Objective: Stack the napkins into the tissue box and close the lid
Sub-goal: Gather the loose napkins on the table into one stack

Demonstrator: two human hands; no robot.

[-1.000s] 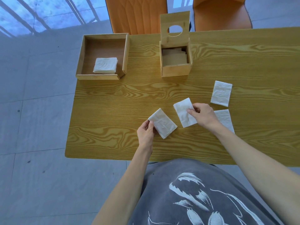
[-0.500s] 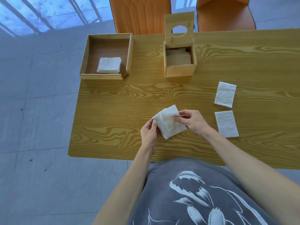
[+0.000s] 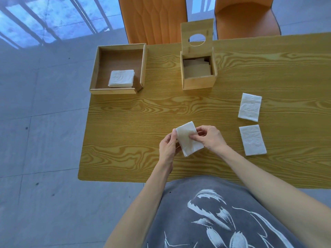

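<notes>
Two white napkins lie stacked together (image 3: 188,140) near the table's front edge, pinched between both hands. My left hand (image 3: 167,146) grips their left edge and my right hand (image 3: 209,138) presses on their right side. To the right, two more white napkins lie flat on the table, one farther back (image 3: 249,107) and one nearer (image 3: 252,139). The wooden tissue box (image 3: 198,81) stands at the back middle with its lid (image 3: 197,27) upright and open; the lid has an oval hole. Brownish sheets show inside the box.
A shallow wooden tray (image 3: 96,68) at the back left corner of the wooden table (image 3: 143,113) holds a small stack of white napkins (image 3: 121,81). Two orange chairs (image 3: 154,18) stand behind the table. The table's left edge drops to a grey tiled floor.
My right hand carried its napkin leftwards onto the one held by my left hand. The two napkins now lie stacked and aligned, held by both hands.
</notes>
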